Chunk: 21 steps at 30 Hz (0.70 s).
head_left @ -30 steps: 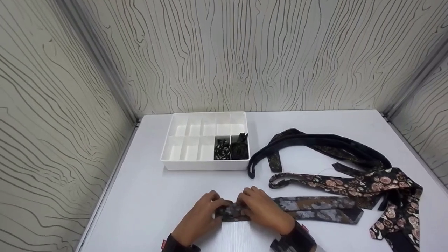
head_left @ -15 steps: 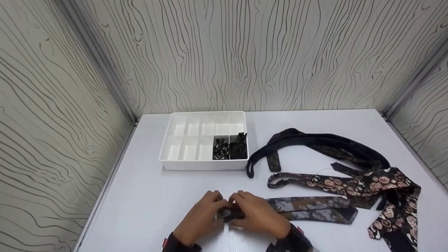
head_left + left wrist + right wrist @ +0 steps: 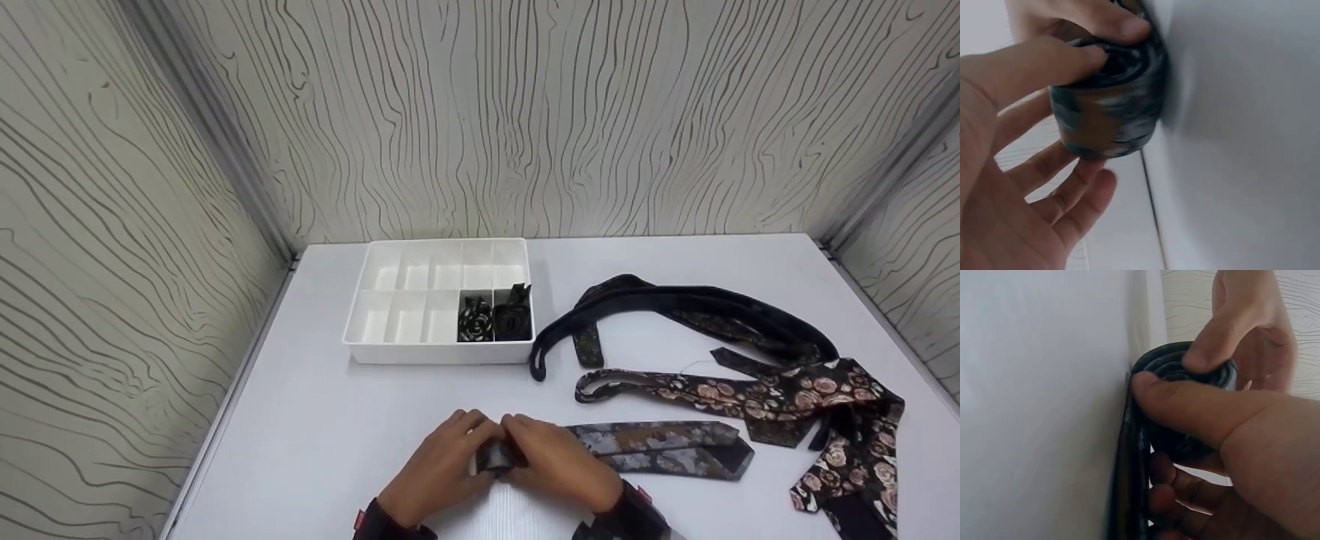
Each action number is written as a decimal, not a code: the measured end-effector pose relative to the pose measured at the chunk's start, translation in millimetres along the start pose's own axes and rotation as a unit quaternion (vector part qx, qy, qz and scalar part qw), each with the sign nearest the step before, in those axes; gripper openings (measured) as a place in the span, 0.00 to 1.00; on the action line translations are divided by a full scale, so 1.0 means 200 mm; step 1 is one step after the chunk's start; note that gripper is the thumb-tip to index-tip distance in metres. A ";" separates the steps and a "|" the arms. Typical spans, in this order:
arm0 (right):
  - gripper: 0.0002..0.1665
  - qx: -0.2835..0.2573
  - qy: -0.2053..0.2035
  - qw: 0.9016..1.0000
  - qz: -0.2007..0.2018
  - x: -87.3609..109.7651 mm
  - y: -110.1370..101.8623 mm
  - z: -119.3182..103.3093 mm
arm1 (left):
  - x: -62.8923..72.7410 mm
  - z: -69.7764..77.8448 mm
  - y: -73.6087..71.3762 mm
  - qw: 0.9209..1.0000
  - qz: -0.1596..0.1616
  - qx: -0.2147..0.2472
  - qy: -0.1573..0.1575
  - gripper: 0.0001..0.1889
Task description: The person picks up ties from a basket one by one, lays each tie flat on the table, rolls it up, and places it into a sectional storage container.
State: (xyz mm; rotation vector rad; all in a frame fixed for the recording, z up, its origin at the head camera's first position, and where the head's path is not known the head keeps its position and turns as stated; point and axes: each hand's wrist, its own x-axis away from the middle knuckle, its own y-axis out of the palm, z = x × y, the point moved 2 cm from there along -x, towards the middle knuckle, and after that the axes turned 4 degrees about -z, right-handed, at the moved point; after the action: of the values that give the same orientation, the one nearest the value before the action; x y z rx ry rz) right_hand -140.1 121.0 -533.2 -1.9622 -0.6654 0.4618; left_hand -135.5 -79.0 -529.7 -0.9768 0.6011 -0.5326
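"Tie (image 3: 667, 459), is it? Where's it lying?"

"On the table (image 3: 300, 420), below the tray (image 3: 439, 354), bottom centre of the frame. Its flat tail (image 3: 637, 433) runs off to the right; the rest is wound into a roll (image 3: 1106, 118)."

"And the grip?"

"Left hand (image 3: 442, 469) and right hand (image 3: 559, 461) both hold the roll, thumbs (image 3: 1185, 402) on its coiled edge, fingers (image 3: 1069, 191) round the other side."

"Heavy?"

"Light, I'd guess: soft, limp cloth, nothing to break. It looks smooth, though, so the coils could slip and spring loose. I'd pinch it edge to edge and press the outermost turn snug."
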 end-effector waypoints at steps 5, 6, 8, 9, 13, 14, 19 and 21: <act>0.29 -0.026 0.023 0.999 -0.004 0.01 -0.01 0.00 | -0.01 0.00 0.00 1.000 0.000 -0.014 0.003 0.21; 0.29 -0.020 0.023 1.000 0.001 0.01 0.00 0.00 | -0.02 0.00 0.01 1.000 -0.004 -0.017 -0.001 0.22; 0.27 -0.005 0.023 1.000 0.009 0.02 0.00 0.00 | -0.02 0.00 0.01 1.000 -0.018 -0.018 -0.013 0.23; 0.28 0.001 0.024 1.000 0.013 0.02 0.00 0.00 | -0.02 0.00 0.01 0.999 -0.024 -0.016 -0.017 0.24; 0.32 0.003 0.050 0.999 0.012 0.04 -0.01 0.00 | -0.01 0.00 0.01 0.999 -0.027 -0.018 -0.021 0.21; 0.33 0.006 0.056 0.998 0.011 0.05 -0.02 0.00 | -0.01 0.00 0.01 0.999 -0.024 -0.018 -0.018 0.21; 0.39 0.011 0.072 0.997 -0.003 0.08 -0.02 0.01 | -0.02 0.01 -0.01 1.000 -0.021 -0.022 -0.003 0.21; 0.37 0.014 0.069 0.998 -0.004 0.08 -0.02 0.01 | -0.02 0.02 0.00 0.999 -0.019 -0.027 0.010 0.19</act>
State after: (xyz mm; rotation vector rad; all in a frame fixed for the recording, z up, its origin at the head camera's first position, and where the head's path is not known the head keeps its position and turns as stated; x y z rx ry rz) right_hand -129.8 133.0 -531.0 -1.9446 -0.5762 0.3252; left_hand -136.4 -73.7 -526.5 -1.0372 0.6180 -0.5627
